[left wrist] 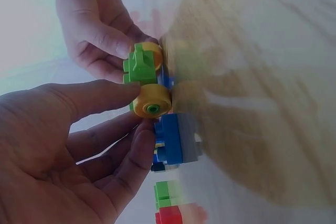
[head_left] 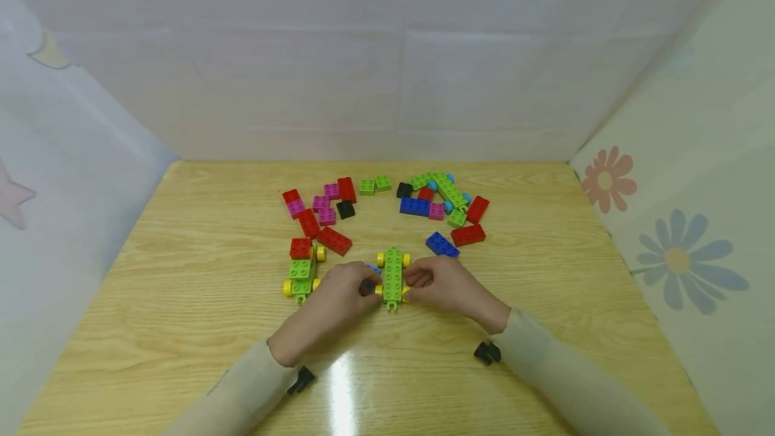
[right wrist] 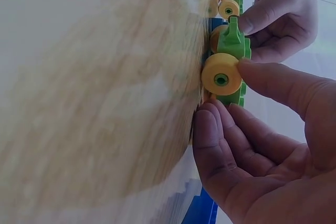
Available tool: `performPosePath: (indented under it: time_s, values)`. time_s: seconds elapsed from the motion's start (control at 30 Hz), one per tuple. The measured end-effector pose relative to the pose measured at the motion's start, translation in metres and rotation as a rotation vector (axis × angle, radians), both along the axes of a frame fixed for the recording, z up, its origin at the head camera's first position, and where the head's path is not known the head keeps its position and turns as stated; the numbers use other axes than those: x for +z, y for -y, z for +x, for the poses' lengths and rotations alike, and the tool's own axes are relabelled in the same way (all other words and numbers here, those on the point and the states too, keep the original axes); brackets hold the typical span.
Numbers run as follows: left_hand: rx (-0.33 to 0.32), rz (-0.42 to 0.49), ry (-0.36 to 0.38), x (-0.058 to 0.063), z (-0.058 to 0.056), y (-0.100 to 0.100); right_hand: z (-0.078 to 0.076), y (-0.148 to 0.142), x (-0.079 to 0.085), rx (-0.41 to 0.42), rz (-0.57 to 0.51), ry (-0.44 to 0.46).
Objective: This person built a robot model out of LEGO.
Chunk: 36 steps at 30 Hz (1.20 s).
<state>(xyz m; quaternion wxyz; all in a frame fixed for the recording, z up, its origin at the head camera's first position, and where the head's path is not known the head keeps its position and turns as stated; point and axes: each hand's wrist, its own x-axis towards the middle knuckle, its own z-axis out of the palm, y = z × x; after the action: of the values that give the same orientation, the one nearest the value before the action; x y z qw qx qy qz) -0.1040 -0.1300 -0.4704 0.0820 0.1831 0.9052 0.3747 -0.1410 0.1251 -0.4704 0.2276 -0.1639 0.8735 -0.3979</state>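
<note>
A green toy car base (head_left: 393,276) with yellow wheels stands on the table between both hands, its hooked end towards me. My left hand (head_left: 349,288) holds it by the near left wheel (left wrist: 153,101), with the thumb on the wheel and the fingers curled beside it. On the other side my right hand (head_left: 440,287) grips it at the near right wheel (right wrist: 221,74), thumb against the wheel's upper edge. A blue brick (left wrist: 176,138) lies close by the left fingertips, mostly hidden behind that hand in the head view.
To the left stands another green base with yellow wheels, stacked with green and red bricks (head_left: 300,248). Red, pink, black, green and blue bricks lie in an arc behind the hands. At the back right is a green base with blue wheels (head_left: 449,190).
</note>
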Motion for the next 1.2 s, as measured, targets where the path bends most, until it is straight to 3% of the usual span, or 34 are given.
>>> performPosePath:
  time_s: [0.07, 0.1, 0.27, 0.87, 1.2]
  values:
    - [0.000, -0.018, -0.009, -0.0012, -0.0004, -0.0008, 0.0001, 0.0015, 0.0010, -0.001, 0.000, -0.001]
    - [0.026, -0.039, 0.010, 0.0057, 0.0020, -0.0042, 0.0001, 0.0021, 0.0013, -0.001, 0.001, -0.001]
    - [0.049, -0.082, 0.013, 0.0056, 0.0031, -0.0067, -0.0012, 0.0040, 0.0019, 0.000, 0.008, -0.002]
    - [0.082, -0.073, 0.024, 0.0062, 0.0041, -0.0049, -0.0020, 0.0063, -0.0020, 0.012, 0.000, -0.020]
    - [0.106, -0.106, -0.011, 0.0083, 0.0025, -0.0030, -0.0023, 0.0061, -0.0016, 0.014, -0.001, -0.028]
